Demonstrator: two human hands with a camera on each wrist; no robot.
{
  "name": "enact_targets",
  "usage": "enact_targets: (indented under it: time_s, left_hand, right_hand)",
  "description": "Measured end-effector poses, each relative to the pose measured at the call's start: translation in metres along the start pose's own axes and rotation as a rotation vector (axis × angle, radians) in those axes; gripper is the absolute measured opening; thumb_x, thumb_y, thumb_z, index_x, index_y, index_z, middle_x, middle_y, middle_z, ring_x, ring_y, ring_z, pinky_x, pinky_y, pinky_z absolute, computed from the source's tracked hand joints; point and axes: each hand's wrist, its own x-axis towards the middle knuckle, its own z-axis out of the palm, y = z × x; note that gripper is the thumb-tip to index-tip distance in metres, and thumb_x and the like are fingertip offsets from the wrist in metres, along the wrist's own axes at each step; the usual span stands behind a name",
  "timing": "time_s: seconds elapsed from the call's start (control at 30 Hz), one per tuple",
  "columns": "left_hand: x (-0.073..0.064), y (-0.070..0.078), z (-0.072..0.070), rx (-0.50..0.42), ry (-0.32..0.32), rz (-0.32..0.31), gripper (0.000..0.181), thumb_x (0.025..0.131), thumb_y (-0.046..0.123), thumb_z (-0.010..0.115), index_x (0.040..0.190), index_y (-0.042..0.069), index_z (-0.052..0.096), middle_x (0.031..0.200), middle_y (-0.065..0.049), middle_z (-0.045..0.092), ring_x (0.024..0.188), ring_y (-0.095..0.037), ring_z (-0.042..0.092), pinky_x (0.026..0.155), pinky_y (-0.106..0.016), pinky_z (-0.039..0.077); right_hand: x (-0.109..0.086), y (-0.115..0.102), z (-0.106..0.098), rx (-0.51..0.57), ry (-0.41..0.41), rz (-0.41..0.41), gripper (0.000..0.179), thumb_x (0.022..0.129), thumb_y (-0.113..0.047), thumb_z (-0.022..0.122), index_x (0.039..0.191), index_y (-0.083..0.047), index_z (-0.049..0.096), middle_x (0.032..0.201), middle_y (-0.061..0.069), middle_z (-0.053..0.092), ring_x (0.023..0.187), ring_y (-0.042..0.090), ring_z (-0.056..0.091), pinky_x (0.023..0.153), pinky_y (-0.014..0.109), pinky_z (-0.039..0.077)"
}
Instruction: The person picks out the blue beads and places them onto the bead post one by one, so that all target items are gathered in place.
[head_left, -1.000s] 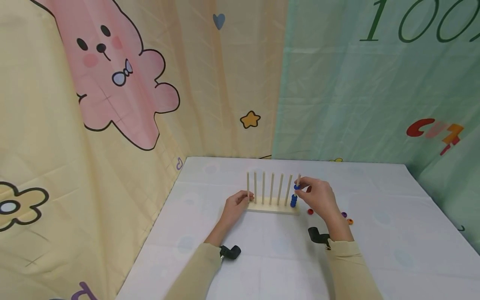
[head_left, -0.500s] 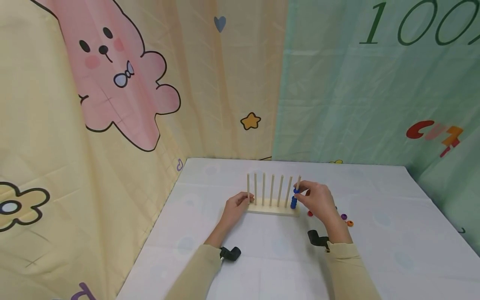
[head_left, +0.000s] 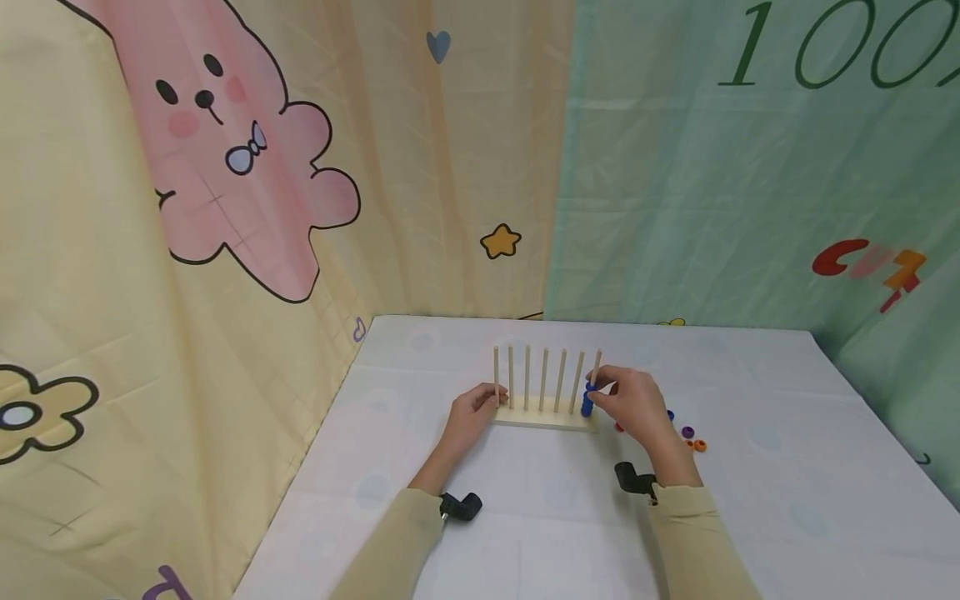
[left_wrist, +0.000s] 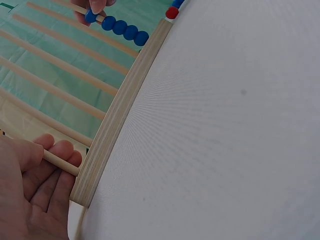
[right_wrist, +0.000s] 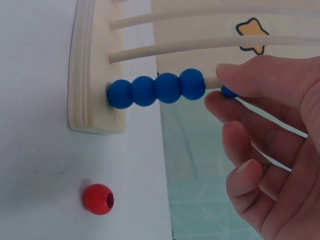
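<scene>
A pale wooden peg rack (head_left: 547, 422) with a row of upright pegs stands on the white table. My left hand (head_left: 468, 412) is at its left end, thumb and fingers around the low part of the leftmost peg (left_wrist: 61, 162). At the opposite end, my right hand (head_left: 637, 404) pinches a blue bead (right_wrist: 229, 93) threaded on the rightmost peg. Below that bead, several blue beads (right_wrist: 156, 89) are stacked down to the base, with a short length of bare peg between. The fingers cover most of the pinched bead. The other pegs carry no beads.
A red bead (right_wrist: 98, 199) lies by the rack's right end. Beyond my right wrist are a blue bead (head_left: 671, 415), a purple bead (head_left: 687, 432) and orange beads (head_left: 701, 446). Printed curtains (head_left: 450, 167) hang behind the white table (head_left: 555, 533).
My right hand has slid down the rightmost peg with the pinched blue bead, closer to the stack. The left hand stays on its peg.
</scene>
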Motion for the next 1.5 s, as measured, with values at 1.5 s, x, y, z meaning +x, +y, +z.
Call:
enact_targets:
  time_s: [1.5]
  left_hand:
    - [-0.001,0.006,0.001,0.002,0.009,0.012,0.02,0.103,0.006,0.056,0.115,-0.002,0.07,0.108,-0.016,0.072,0.106,-0.031,0.067,0.088,-0.025,0.05]
  right_hand:
    - [-0.008,0.007,-0.004,0.002,-0.015,-0.002,0.031,0.089,-0.015,0.077,0.119,-0.01,0.071,0.105,0.008,0.071,0.066,0.018,0.06,0.055,0.031,0.051]
